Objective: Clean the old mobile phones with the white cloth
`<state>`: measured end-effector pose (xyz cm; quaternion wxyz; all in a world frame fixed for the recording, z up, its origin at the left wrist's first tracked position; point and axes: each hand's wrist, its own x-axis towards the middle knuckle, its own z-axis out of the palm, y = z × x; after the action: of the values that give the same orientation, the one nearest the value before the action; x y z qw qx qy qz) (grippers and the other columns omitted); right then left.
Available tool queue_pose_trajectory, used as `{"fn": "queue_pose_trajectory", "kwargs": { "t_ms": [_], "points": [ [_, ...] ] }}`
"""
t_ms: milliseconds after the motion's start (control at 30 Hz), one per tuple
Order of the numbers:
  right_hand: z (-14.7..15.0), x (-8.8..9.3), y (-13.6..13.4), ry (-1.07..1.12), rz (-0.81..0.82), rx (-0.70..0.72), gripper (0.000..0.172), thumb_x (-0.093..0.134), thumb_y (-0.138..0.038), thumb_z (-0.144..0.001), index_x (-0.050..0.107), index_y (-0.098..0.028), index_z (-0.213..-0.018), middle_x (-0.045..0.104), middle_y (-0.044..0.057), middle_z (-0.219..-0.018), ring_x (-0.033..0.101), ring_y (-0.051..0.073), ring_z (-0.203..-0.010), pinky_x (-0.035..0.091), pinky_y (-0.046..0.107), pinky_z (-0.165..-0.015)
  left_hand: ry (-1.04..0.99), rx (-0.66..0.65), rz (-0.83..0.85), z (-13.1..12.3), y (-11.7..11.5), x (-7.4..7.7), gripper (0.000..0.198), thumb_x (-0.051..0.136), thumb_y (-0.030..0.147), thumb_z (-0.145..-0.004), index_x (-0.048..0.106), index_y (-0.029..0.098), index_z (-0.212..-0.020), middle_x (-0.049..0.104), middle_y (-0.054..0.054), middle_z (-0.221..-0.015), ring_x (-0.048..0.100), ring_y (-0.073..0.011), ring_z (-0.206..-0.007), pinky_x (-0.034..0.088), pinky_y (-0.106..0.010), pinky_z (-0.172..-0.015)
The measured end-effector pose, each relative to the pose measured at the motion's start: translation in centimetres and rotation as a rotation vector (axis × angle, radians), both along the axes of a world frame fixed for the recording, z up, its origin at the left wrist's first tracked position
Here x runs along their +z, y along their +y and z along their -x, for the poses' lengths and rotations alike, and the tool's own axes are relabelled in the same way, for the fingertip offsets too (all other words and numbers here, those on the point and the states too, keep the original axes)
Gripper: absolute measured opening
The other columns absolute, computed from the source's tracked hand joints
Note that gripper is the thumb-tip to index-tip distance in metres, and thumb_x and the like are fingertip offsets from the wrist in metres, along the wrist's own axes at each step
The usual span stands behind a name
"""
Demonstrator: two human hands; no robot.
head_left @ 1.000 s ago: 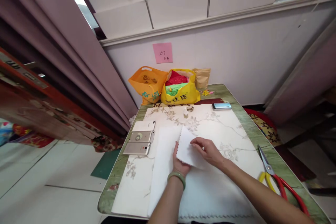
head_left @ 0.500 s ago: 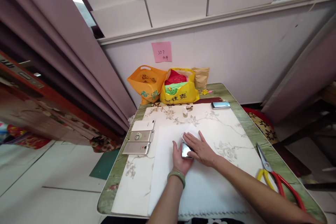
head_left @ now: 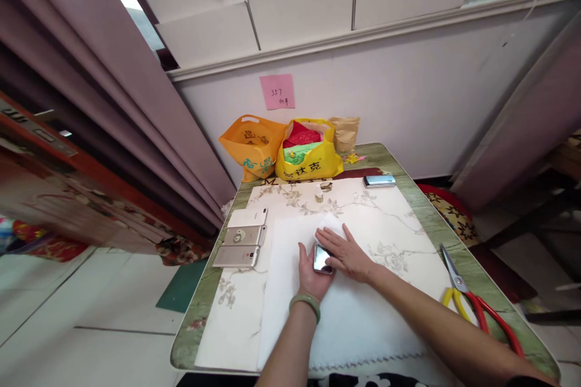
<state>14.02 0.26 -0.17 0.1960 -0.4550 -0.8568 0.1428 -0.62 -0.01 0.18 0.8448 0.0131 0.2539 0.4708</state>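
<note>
Taking the small shiny device [head_left: 322, 259] over the middle of the near half of the table [head_left: 184, 338] as the dial's centre, three phones [head_left: 236, 256] are lying in a stack-like row between nine and ten o'clock, well apart from the hands. At eleven, an orange bag [head_left: 261, 154] is standing at the far edge. The left hand [head_left: 312, 283] is holding the device from below, its thumb sticking up free and its fingers mostly hidden; a green bangle [head_left: 305, 300] is circling that wrist. At twelve, a tiny bottle [head_left: 319, 195] is standing on the floral sheet [head_left: 227, 332], and beyond it a stuffed yellow bag [head_left: 313, 168] is leaning against the orange one. The right hand [head_left: 348, 256] is lying flat across the device with fingers outstretched, blocking part of its face. Between twelve and one, a brown packet [head_left: 345, 132] is standing behind yellow bits [head_left: 351, 158]. At one, a light-blue case [head_left: 379, 181] is lying near the far corner. Just past three, scissors [head_left: 458, 283] are resting at the table's side, the right forearm hiding part of a red handle. A white cloth [head_left: 358, 326] is spreading beneath both hands.
</note>
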Motion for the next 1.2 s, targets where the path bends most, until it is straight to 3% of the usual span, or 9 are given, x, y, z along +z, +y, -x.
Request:
{"fn": "queue_pose_trajectory", "kwargs": {
  "t_ms": [100,233,400,600,767,933,1067,1133,1200],
  "points": [
    [-0.4,-1.4,1.3,0.08,0.038,-0.162,0.055,0.029,-0.045,-0.099,0.016,-0.029,-0.15,0.032,0.006,-0.151,0.03,0.023,-0.138,0.004,0.059,-0.113,-0.038,0.008,-0.027,0.0,0.0,0.0,0.047,0.053,0.046,-0.086,0.058,0.016,-0.122,0.067,-0.013,-0.113,0.063,-0.0266,-0.104,0.046,-0.048,-0.097],
    [-1.0,-2.5,1.2,0.3,0.028,-0.273,0.045,0.036,-0.042,-0.096,0.044,-0.029,-0.139,0.055,0.005,-0.135,0.049,0.022,-0.125,0.021,0.055,-0.111,-0.017,0.004,-0.085,-0.2,-0.3,-0.1,0.042,0.053,0.021,-0.085,0.055,0.015,-0.126,0.065,-0.014,-0.118,0.058,-0.0291,-0.114,0.04,-0.055,-0.102],
    [-1.6,-1.2,1.5,0.714,0.168,-0.484,0.039,0.043,-0.045,-0.092,0.068,-0.022,-0.11,0.072,0.004,-0.099,0.065,0.021,-0.09,0.049,0.038,-0.086,0.048,-0.059,-0.144,-0.4,-0.5,0.2,0.036,0.053,0.02,-0.084,0.058,0.013,-0.119,0.062,-0.014,-0.125,0.056,-0.0318,-0.118,0.046,-0.053,-0.097],
    [-2.5,1.9,1.7,0.796,0.503,-0.291,0.04,0.056,-0.054,-0.081,0.07,-0.019,-0.094,0.07,-0.001,-0.076,0.063,0.017,-0.062,0.05,0.028,-0.062,0.18,-0.045,-0.036,-0.3,-0.4,0.5,0.029,0.059,0.035,-0.084,0.062,0.013,-0.103,0.069,-0.013,-0.106,0.065,-0.0299,-0.102,0.054,-0.048,-0.084],
    [-2.5,2.7,1.5,0.911,0.662,-0.287,0.038,0.071,-0.051,-0.069,0.068,-0.016,-0.083,0.067,-0.001,-0.067,0.06,0.016,-0.054,0.047,0.027,-0.055,0.12,-0.091,-0.056,-0.1,-0.3,0.6,0.052,0.054,0.055,-0.083,0.059,0.01,-0.11,0.066,-0.019,-0.111,0.061,-0.0338,-0.107,0.052,-0.051,-0.085],
    [-1.3,1.7,1.4,1.194,0.386,-0.628,0.04,0.072,-0.051,-0.068,0.067,-0.015,-0.085,0.068,0.002,-0.076,0.06,0.018,-0.069,0.048,0.029,-0.067,-0.023,-0.049,-0.095,0.1,0.3,0.4,0.057,0.051,0.054,-0.085,0.054,0.01,-0.122,0.059,-0.021,-0.125,0.05,-0.0346,-0.123,0.04,-0.054,-0.1],
    [-0.4,0.4,0.8,1.244,0.118,-0.91,0.047,0.067,-0.054,-0.073,0.064,-0.016,-0.101,0.068,0.004,-0.088,0.06,0.02,-0.079,0.049,0.033,-0.076,-0.076,-0.082,-0.124,0.0,0.5,0.1,0.05,0.049,0.05,-0.088,0.055,0.012,-0.119,0.059,-0.019,-0.125,0.051,-0.0309,-0.123,0.037,-0.05,-0.104],
    [0.1,0.1,-0.1,1.142,0.05,-0.901,0.046,0.065,-0.053,-0.076,0.063,-0.017,-0.104,0.067,0.005,-0.089,0.061,0.02,-0.08,0.049,0.034,-0.077,-0.074,-0.07,-0.119,-0.2,0.5,0.1,0.047,0.049,0.048,-0.088,0.055,0.013,-0.119,0.06,-0.018,-0.123,0.054,-0.028,-0.119,0.039,-0.046,-0.103],
    [0.7,0.1,-1.3,0.939,-0.023,-0.721,0.04,0.065,-0.051,-0.077,0.064,-0.02,-0.102,0.067,0.006,-0.092,0.061,0.022,-0.085,0.049,0.036,-0.081,-0.053,-0.057,-0.097,-0.3,0.4,0.1,0.046,0.05,0.047,-0.088,0.057,0.014,-0.119,0.064,-0.015,-0.117,0.059,-0.0257,-0.112,0.042,-0.043,-0.101]
  ]
}}
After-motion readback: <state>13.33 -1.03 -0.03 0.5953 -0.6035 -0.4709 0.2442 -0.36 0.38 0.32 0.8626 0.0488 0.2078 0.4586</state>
